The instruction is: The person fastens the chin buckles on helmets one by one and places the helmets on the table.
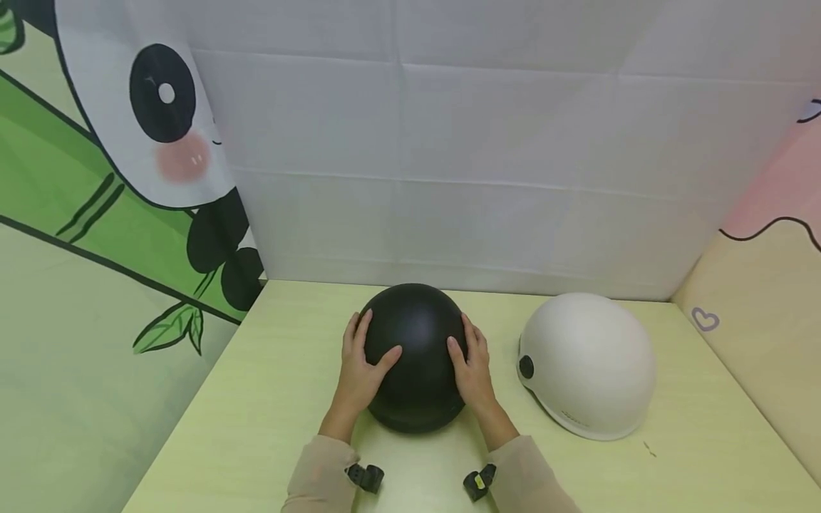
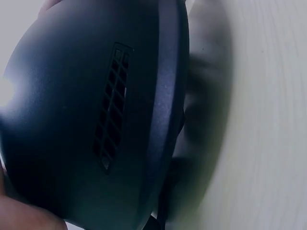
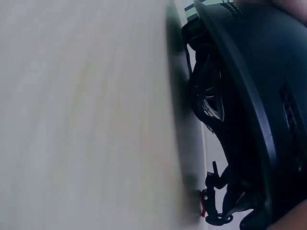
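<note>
Both hands clasp the black helmet (image 1: 417, 356) from either side: the left hand (image 1: 362, 367) lies with its fingers spread and curved over the left flank of the shell, thumb reaching toward the crown, and the right hand (image 1: 471, 367) mirrors it on the right flank, fingers wrapped to the dome. The helmet sits at the middle of the pale green table (image 1: 256, 399), a little toward the person, and the right wrist view shows its rim (image 3: 240, 96) standing clear of the surface with straps and a buckle (image 3: 216, 211) hanging in the gap (so it looks tipped or just raised, though how far I cannot tell). By my reading the grasp is made and the helmet is hardly off its resting spot; the carrying or setting down is yet to come. A white helmet (image 1: 586, 363) rests near on the right, apart from the black one. The folded white backdrop (image 1: 487, 157) closes the far edge just behind, and panels close both sides; bare tabletop lies to the left and nearest the person.
</note>
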Motion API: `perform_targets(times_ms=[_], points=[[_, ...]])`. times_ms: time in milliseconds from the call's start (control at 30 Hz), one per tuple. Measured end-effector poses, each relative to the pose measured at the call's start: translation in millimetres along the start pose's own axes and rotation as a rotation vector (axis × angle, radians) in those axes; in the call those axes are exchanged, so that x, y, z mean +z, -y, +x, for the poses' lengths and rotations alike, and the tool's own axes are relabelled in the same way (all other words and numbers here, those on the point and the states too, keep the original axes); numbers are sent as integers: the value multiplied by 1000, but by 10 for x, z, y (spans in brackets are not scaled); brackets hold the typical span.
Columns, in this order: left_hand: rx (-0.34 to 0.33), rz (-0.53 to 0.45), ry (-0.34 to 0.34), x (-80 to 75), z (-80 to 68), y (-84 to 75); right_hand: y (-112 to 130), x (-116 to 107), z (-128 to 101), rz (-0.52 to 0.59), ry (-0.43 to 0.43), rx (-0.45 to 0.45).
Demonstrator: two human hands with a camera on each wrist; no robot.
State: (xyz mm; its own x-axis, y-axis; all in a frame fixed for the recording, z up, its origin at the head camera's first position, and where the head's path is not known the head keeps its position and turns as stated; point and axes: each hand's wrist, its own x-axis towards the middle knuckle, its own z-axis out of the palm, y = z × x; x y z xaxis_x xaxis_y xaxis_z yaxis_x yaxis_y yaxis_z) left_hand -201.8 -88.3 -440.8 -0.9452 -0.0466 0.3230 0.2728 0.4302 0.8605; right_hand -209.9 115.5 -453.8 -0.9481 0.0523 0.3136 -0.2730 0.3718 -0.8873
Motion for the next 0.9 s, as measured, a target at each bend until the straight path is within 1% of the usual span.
perform_targets(times_ms=[300,467,667,900], points=[[3,49,-1,25,71,29,-11,20,42,3,47,89],[7,89,0,25,93,45,-15,39,57,15,73,98],[13,122,19,35,111,41,-38,50,66,39,77,100],[19,182,19,79,120,49,-108,66,64,99,105,186]])
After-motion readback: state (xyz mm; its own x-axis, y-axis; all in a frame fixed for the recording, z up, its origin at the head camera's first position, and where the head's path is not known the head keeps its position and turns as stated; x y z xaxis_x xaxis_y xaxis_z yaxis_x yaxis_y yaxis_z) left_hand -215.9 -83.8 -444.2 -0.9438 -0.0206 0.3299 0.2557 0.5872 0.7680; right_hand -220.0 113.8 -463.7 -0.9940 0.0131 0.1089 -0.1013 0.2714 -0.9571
